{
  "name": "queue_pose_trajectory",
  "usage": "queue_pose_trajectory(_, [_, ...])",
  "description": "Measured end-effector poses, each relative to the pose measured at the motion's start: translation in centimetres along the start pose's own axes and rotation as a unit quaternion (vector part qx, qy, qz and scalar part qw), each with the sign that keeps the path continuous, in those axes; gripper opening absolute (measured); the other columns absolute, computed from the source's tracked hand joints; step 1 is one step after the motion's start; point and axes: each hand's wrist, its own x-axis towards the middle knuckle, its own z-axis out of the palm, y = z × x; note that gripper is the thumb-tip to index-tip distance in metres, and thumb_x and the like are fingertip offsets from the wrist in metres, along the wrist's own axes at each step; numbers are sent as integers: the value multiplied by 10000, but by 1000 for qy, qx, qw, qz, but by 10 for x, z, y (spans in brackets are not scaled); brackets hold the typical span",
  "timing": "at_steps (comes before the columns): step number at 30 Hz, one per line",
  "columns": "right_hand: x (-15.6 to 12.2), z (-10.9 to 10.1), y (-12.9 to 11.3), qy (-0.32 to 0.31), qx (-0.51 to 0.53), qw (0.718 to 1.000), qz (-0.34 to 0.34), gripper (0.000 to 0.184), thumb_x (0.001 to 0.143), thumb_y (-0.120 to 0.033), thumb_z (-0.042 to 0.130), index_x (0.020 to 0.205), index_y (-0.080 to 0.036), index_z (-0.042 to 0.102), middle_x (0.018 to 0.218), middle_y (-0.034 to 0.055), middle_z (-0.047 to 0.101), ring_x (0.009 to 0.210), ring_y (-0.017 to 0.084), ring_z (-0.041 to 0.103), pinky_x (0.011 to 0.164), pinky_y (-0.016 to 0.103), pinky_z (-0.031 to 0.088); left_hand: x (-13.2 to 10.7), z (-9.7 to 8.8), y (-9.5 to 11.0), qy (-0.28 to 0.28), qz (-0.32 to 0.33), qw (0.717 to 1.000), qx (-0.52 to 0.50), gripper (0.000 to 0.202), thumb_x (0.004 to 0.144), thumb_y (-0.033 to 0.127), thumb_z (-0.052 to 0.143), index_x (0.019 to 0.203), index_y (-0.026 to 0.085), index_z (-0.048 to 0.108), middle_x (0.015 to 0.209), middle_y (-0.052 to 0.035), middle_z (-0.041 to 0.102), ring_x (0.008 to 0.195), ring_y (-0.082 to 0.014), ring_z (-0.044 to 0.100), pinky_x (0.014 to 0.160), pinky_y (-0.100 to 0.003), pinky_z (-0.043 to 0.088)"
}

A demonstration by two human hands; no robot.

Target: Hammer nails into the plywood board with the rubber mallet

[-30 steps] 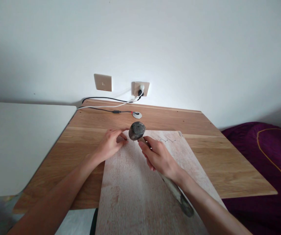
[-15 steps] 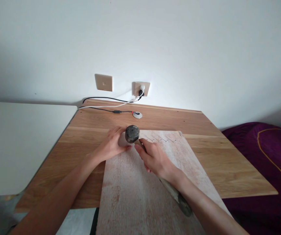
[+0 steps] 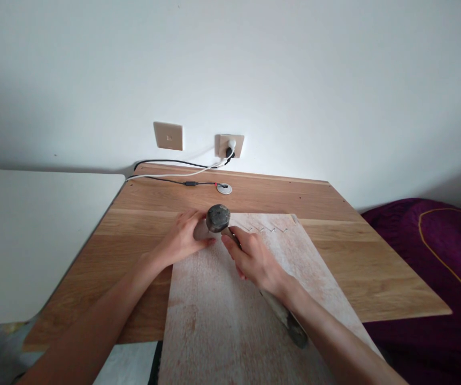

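My right hand (image 3: 250,256) is wrapped around the handle of a hammer (image 3: 218,218), close below its dark, rounded head. The handle (image 3: 281,315) runs back under my right wrist. Beneath is a pale, whitewashed wooden board (image 3: 214,321). Several thin nails (image 3: 273,230) stand in a row near the board's far edge, right of the hammer head. My left hand (image 3: 186,232) rests at the board's far left corner, thumb and fingers spread apart. The hammer head hides some of its fingertips and whatever lies directly behind.
The board lies on a wooden table (image 3: 375,267) against a white wall. Black and white cables (image 3: 174,175) run along the back to a wall socket (image 3: 230,145), near a round cable grommet (image 3: 224,189). A white tabletop (image 3: 46,240) adjoins at left; purple fabric (image 3: 447,246) lies right.
The hammer head has tilted slightly, and the end of its handle has shifted a little left and up. My left hand keeps its place. The view has moved slightly.
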Motion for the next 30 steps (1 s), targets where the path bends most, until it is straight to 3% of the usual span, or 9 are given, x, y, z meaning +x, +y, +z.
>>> queue_pose_trajectory(6, [1,0,-4,9,5,1000,6,273,1109,-312,491,842,-261,473,474,-101,490,367,110,543,448,216,365,0,4,-1,28,5,999,-26,315,852,140,832,1129,240,718,1079,-40,806,1018,-273,761,943,-431,570])
queue_pose_trajectory(12, [0,-4,0,52,23,998,6,277,1105,-371,452,849,-267,475,463,-94,497,349,116,512,453,224,369,0,0,1,27,6,998,-62,485,875,99,806,1324,243,694,923,5,816,918,-232,781,933,-392,592])
queue_pose_trajectory(15, [-3,-4,0,43,25,999,-1,281,1100,-392,452,850,-267,478,466,-90,500,356,120,523,447,223,378,1,0,1,28,8,998,-61,464,874,102,807,1300,255,706,937,5,823,939,-238,786,970,-404,592])
queue_pose_trajectory(19, [-7,-2,-4,34,22,999,-16,253,1101,-387,448,879,-269,480,471,-92,497,367,130,544,435,223,377,0,0,0,19,14,998,-62,439,875,119,795,1281,258,704,1043,-19,820,1001,-256,782,1001,-431,595])
queue_pose_trajectory(24, [-2,3,-6,8,-17,1000,-13,250,1111,-303,485,865,-260,488,475,-103,490,368,115,541,458,226,366,-2,0,0,20,22,998,-64,788,761,246,929,1466,276,578,1444,-93,691,1358,-343,648,1180,-535,519])
queue_pose_trajectory(30, [3,6,-4,29,-17,999,-2,252,1113,-276,489,862,-260,479,462,-101,480,375,121,543,459,233,360,-2,-2,1,6,20,998,-62,809,753,237,930,1471,266,558,1385,-99,688,1302,-343,659,1139,-537,541])
